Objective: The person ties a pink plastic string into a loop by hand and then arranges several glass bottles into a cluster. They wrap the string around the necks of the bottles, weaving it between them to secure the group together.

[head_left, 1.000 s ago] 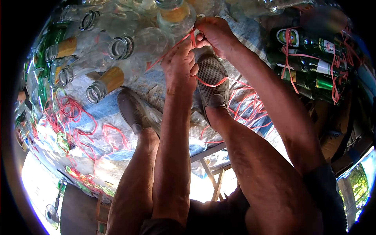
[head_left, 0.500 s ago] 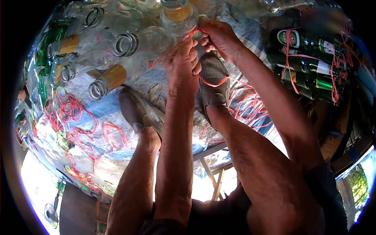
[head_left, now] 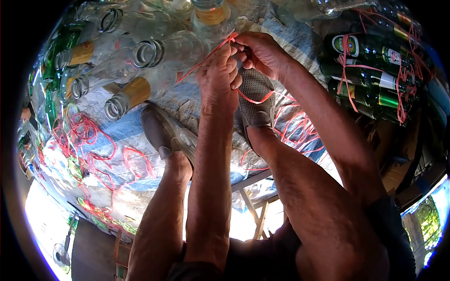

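Note:
A pink plastic string (head_left: 204,61) runs taut beside several clear glass bottles (head_left: 187,49) lying on their sides. My left hand (head_left: 218,72) is closed on the string, with a loose tail trailing from it over my right shoe. Just to the right, my right hand (head_left: 260,52) has its thumb and forefinger pinched at a bunched part of the string, near a clear bottle with a yellow band (head_left: 211,16). The fingertips of both hands almost meet there. Part of the string is hidden inside my left fist.
Green beer bottles (head_left: 368,70) tied in a bundle with pink string lie at the right. Tangled pink string (head_left: 86,133) lies on the sheeting at the left, more (head_left: 300,129) beside my right shoe (head_left: 255,93). Green bottles (head_left: 58,56) stand at the far left.
My right hand has shifted slightly down, its fingers curling closer to the left hand at the bunched string. The left hand stays nearly still. A blurred shape above the green bottles is gone.

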`<action>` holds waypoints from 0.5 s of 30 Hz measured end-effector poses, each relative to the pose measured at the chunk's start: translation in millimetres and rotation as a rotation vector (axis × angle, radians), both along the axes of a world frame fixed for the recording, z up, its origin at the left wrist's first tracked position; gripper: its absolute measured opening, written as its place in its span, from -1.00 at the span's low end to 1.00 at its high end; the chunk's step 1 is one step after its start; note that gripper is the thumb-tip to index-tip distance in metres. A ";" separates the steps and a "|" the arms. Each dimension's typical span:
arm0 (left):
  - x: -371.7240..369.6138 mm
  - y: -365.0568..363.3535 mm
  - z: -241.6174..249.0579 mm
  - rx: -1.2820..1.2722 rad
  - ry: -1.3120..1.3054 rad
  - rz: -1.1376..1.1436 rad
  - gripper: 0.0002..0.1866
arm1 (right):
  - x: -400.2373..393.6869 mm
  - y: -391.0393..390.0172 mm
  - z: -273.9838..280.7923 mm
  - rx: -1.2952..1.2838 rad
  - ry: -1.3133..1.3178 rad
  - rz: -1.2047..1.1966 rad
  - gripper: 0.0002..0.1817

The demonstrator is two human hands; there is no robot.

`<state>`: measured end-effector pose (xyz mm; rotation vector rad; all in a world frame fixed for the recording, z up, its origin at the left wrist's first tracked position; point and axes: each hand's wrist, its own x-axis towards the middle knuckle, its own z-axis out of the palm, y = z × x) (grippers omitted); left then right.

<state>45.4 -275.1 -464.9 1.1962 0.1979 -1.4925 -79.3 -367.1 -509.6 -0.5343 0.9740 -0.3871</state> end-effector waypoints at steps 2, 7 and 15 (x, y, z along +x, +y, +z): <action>-0.1 -0.4 -0.2 0.005 -0.003 -0.002 -0.79 | -5.1 0.2 -11.1 0.021 -0.062 -0.018 -0.81; 0.7 -2.3 0.2 0.024 0.004 0.011 -0.81 | 2.2 2.3 -1.6 -0.209 0.114 -0.040 -0.82; -4.3 -8.0 8.1 0.037 0.010 0.089 -0.84 | 11.2 -5.8 -7.0 -0.349 0.238 -0.013 -0.83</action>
